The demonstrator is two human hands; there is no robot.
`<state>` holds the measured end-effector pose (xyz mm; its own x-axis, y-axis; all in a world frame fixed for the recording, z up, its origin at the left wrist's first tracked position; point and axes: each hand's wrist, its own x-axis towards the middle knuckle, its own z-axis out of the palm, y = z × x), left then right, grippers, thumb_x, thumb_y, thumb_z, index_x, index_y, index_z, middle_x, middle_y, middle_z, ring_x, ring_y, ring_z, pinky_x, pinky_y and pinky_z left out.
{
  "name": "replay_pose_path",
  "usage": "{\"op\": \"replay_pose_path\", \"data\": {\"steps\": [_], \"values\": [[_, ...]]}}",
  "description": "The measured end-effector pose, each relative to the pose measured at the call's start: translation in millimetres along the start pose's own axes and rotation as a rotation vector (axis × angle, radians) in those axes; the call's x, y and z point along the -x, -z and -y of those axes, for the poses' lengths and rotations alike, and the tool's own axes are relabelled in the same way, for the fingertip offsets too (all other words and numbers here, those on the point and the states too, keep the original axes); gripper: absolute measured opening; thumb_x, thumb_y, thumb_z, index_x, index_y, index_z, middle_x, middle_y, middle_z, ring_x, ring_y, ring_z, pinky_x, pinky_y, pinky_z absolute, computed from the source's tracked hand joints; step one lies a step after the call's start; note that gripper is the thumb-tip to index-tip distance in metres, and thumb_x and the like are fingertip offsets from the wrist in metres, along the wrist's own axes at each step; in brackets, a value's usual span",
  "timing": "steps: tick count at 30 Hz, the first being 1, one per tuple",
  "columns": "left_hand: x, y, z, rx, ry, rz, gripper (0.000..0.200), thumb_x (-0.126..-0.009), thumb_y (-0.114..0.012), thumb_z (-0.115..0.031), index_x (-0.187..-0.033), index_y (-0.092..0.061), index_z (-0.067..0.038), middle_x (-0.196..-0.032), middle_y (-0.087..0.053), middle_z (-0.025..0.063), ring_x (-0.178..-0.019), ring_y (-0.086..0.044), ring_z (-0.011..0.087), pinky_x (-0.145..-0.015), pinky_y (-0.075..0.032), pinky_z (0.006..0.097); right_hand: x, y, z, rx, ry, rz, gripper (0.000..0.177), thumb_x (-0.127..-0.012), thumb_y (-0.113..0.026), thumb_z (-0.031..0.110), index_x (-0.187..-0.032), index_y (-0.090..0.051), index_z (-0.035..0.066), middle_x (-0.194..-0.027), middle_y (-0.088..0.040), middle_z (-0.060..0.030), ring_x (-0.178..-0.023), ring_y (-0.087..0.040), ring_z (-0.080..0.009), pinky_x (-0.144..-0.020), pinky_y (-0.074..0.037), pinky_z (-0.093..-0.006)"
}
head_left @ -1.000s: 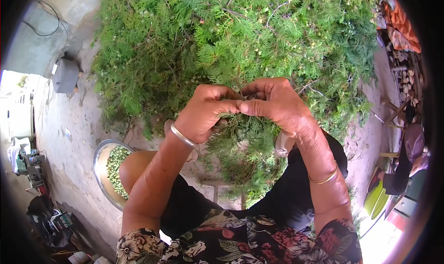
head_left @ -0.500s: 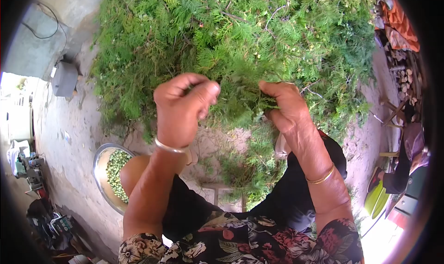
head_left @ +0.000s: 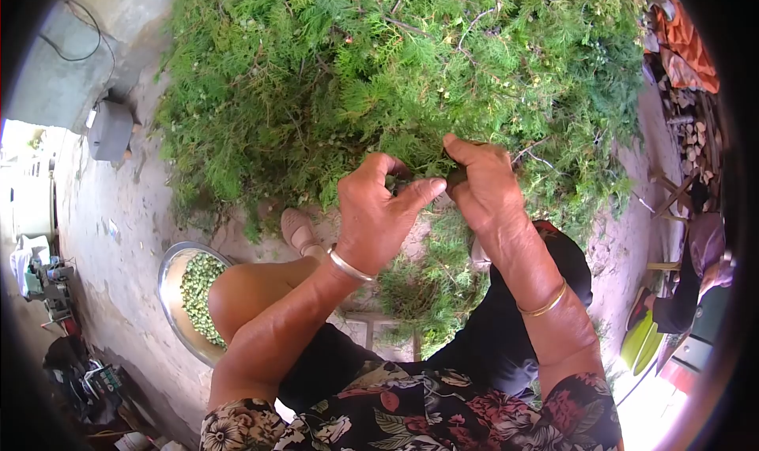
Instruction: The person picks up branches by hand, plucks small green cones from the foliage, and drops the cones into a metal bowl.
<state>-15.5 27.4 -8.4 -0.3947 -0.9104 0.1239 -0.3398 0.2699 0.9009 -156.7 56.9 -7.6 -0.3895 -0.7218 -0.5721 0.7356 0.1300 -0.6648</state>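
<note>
My right hand (head_left: 489, 184) is closed around a green cypress sprig (head_left: 431, 160), thumb pointing forward. Close by on its left is my left hand (head_left: 378, 210), its thumb stretched toward the right fingers and its index finger curled apart from it. The sprig's leaves lie between and beyond both hands, and their far fingertips are partly hidden. In front of them rises a large heap of cypress branches (head_left: 316, 79) with small pale cones. Left of my knee stands a metal basin (head_left: 168, 293) holding many small green cones (head_left: 202, 297).
Loose cypress pieces (head_left: 427, 285) lie on the ground between my legs, near a wooden frame (head_left: 370, 324). A grey box (head_left: 111, 131) stands at the left wall. Stacked firewood (head_left: 696, 147) and orange cloth (head_left: 684, 44) are at the right, where another person's leg (head_left: 681, 293) shows.
My left hand has moved right and slightly down, from apart to beside my right hand. The right hand stays nearly in place with the sprig. My left knee and foot have shifted slightly.
</note>
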Motion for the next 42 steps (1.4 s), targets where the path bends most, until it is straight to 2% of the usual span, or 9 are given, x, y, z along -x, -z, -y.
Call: {"op": "replay_pose_path", "data": {"steps": [4, 13, 15, 25, 29, 34, 37, 41, 42], "values": [[1, -5, -3, 0.017, 0.128, 0.07, 0.028, -0.073, -0.076, -0.017, -0.078, -0.059, 0.004, -0.066, -0.06, 0.0097, -0.06, -0.054, 0.0107, -0.056, -0.045, 0.0279, 0, 1, -3, 0.058, 0.067, -0.056, 0.01, -0.085, -0.06, 0.005, -0.081, -0.057, -0.003, -0.08, -0.058, -0.0109, -0.073, -0.056, -0.02, -0.063, -0.044, -0.0382], [-5, 3, 7, 0.065, -0.049, 0.187, 0.013, -0.081, -0.066, -0.005, -0.079, -0.058, 0.005, -0.065, -0.058, 0.0054, -0.053, -0.047, 0.0062, -0.046, -0.038, 0.0239, -2, 9, 6, 0.062, -0.031, -0.004, 0.009, -0.086, -0.059, 0.004, -0.086, -0.057, -0.004, -0.085, -0.06, -0.0114, -0.074, -0.058, -0.0202, -0.062, -0.048, -0.0349], [-7, 11, -4, 0.353, 0.134, 0.309, 0.01, -0.082, -0.064, -0.002, -0.08, -0.057, 0.005, -0.065, -0.057, 0.0045, -0.05, -0.044, 0.0038, -0.044, -0.034, 0.0202, 0, 4, 8, 0.036, -0.03, -0.03, 0.008, -0.086, -0.058, 0.003, -0.087, -0.057, -0.005, -0.085, -0.06, -0.0113, -0.074, -0.058, -0.0203, -0.062, -0.048, -0.0349], [-6, 39, -25, 0.674, 0.355, 0.654, 0.016, -0.073, -0.06, 0.0, -0.088, -0.056, 0.005, -0.067, -0.059, 0.0115, -0.046, -0.045, 0.0073, -0.04, -0.032, 0.0201, -15, 14, 12, 0.086, 0.046, -0.074, 0.012, -0.084, -0.058, -0.001, -0.094, -0.062, -0.006, -0.09, -0.063, -0.0119, -0.079, -0.057, -0.0183, -0.063, -0.047, -0.0347], [-1, 30, -6, 1.172, 0.442, 0.558, 0.019, -0.076, -0.056, -0.003, -0.093, -0.053, 0.005, -0.083, -0.059, 0.0193, -0.056, -0.052, 0.0134, -0.041, -0.037, 0.0212, -19, 17, 13, -0.071, 0.018, -0.121, 0.016, -0.086, -0.053, -0.001, -0.098, -0.063, -0.005, -0.095, -0.063, -0.0123, -0.086, -0.057, -0.0183, -0.069, -0.047, -0.0358], [0, 11, -5, 1.007, 0.52, 0.396, 0.015, -0.077, -0.059, 0.003, -0.091, -0.054, 0.002, -0.08, -0.059, 0.015, -0.055, -0.05, 0.0107, -0.041, -0.037, 0.0212, -24, 25, 6, -0.004, 0.058, -0.061, 0.023, -0.085, -0.05, -0.002, -0.104, -0.062, -0.005, -0.102, -0.061, -0.0147, -0.092, -0.055, -0.0189, -0.076, -0.045, -0.0351], [5, -1, -9, 0.465, 0.196, 0.312, 0.009, -0.077, -0.064, 0.005, -0.081, -0.057, 0.003, -0.066, -0.056, 0.0042, -0.046, -0.043, 0.0059, -0.04, -0.034, 0.0196, -15, 19, 5, 0.184, 0.1, -0.084, 0.023, -0.085, -0.049, -0.002, -0.104, -0.062, -0.003, -0.099, -0.061, -0.0127, -0.091, -0.055, -0.0189, -0.073, -0.045, -0.034], [5, 0, -16, 0.546, 0.302, 0.334, 0.014, -0.078, -0.062, 0.005, -0.091, -0.057, 0.004, -0.072, -0.058, 0.0078, -0.052, -0.048, 0.0077, -0.045, -0.037, 0.0204, -9, 5, 12, -0.02, 0.103, -0.101, 0.022, -0.085, -0.051, 0.001, -0.104, -0.062, -0.001, -0.093, -0.062, -0.0087, -0.082, -0.056, -0.0168, -0.07, -0.045, -0.0327], [2, 4, -15, 0.798, 0.392, 0.36, 0.019, -0.078, -0.06, 0.005, -0.097, -0.056, 0.005, -0.076, -0.059, 0.0104, -0.057, -0.049, 0.0088, -0.048, -0.038, 0.0209, -2, 0, 18, 0.022, 0.149, -0.09, 0.019, -0.084, -0.051, 0.002, -0.099, -0.063, -0.001, -0.087, -0.061, -0.007, -0.077, -0.055, -0.0149, -0.067, -0.044, -0.0316]]}}
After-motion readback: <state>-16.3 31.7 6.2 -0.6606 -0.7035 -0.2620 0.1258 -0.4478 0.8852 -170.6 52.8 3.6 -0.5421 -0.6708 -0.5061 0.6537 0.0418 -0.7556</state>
